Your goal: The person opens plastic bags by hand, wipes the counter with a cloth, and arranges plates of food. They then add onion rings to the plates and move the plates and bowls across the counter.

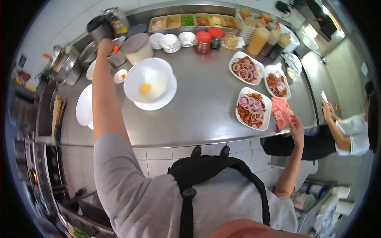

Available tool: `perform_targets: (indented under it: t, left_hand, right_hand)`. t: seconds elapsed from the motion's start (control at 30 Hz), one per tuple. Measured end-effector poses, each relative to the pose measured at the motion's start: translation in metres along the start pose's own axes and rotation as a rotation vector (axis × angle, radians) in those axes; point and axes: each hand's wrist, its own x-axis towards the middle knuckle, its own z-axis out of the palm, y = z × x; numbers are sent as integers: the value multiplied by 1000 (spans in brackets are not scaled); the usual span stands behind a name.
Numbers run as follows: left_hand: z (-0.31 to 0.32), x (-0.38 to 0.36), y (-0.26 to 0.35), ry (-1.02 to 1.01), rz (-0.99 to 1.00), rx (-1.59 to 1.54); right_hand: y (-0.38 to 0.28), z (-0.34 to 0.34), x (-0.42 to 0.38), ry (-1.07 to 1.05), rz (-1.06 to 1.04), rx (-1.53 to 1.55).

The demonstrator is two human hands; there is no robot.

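Observation:
My left hand (105, 46) reaches far over the steel counter (202, 111) to a metal cup (117, 58) among the pots at the back left; what the fingers grip is hidden. My right hand (295, 123) rests at the counter's right edge, touching a pink cloth (281, 112) beside a white plate of food topped with onion rings (253, 108). A white bowl (147, 81) with an egg yolk (145, 88) in it stands on a white plate just right of my left arm.
Two more plates of food (246, 67) (277, 83) sit at the right. Stacked small white bowls (170, 42), red-lidded jars (203, 41), sauce bottles (258, 40) and a row of ingredient trays (194, 20) line the back. Another person (351, 133) sits at the far right.

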Motion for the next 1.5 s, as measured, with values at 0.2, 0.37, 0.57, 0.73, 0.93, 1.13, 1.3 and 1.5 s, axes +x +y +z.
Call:
perform_targets:
  t: [0.2, 0.37, 0.57, 0.73, 0.93, 1.13, 1.3, 1.5]
  left_hand:
    - [-17, 1, -18, 176, 458, 729]
    - [-94, -118, 93, 563, 193, -264]
    - [-30, -273, 282, 464, 804, -977]
    - [12, -375, 362, 280, 952, -1045]
    - [59, -420, 347, -50, 1022, -1255]
    - [109, -418, 337, -1190, 157, -1666]
    - [112, -416, 340, -1170, 50, -1740]
    - [111, -414, 338, -1112, 78, -1902]
  right_hand:
    - [-48, -2, -17, 139, -167, -243]
    - [-127, 29, -29, -58, -225, 446]
    - [-200, 114, -20, -338, -27, 927]
    - [-180, 108, -10, -390, 159, 1401]
    - [-155, 48, -16, -304, 185, 489]
    - [-140, 52, -9, -39, -530, -647]
    - [-147, 73, -5, -4, -722, -1042]
    - [-154, 72, -6, -109, -691, -1208]
